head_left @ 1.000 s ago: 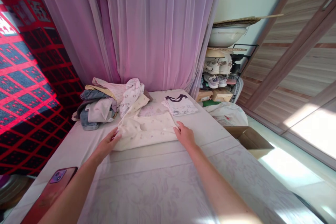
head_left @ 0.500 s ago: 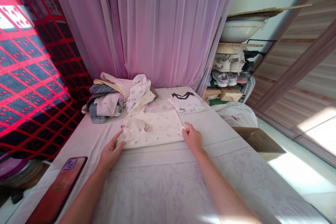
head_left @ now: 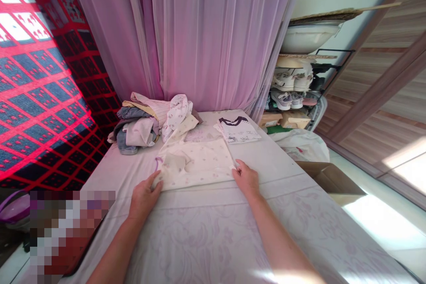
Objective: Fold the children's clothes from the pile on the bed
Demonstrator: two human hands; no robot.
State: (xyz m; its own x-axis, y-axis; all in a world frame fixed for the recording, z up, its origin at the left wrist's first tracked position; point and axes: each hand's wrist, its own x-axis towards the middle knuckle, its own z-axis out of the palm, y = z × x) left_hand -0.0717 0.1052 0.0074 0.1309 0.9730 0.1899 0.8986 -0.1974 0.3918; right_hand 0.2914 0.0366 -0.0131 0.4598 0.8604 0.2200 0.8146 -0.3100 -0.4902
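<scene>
A cream garment with a small print (head_left: 206,159), seemingly a child's top, lies partly folded on the bed, with one sleeve stretching up toward the clothes pile. My right hand (head_left: 246,178) pinches its lower right corner between thumb and fingers. At its left edge is my left hand (head_left: 144,195), thumb and index finger apart, the fingertips touching the cloth. A bit of purple trim (head_left: 158,163) shows just above those fingers. Behind my right hand a folded white T-shirt with a dark collar (head_left: 239,131) lies flat.
A heap of crumpled clothes (head_left: 140,126) sits at the bed's far left, before a purple curtain (head_left: 213,40). A pixelated patch (head_left: 73,235) covers most of a red object at lower left. To the right stand a shoe rack (head_left: 289,88) and an open cardboard box (head_left: 329,179).
My left hand has shifted slightly right and down along the garment's left edge, and the purple trim shows more. My right hand stays at the corner. The view has shifted slightly.
</scene>
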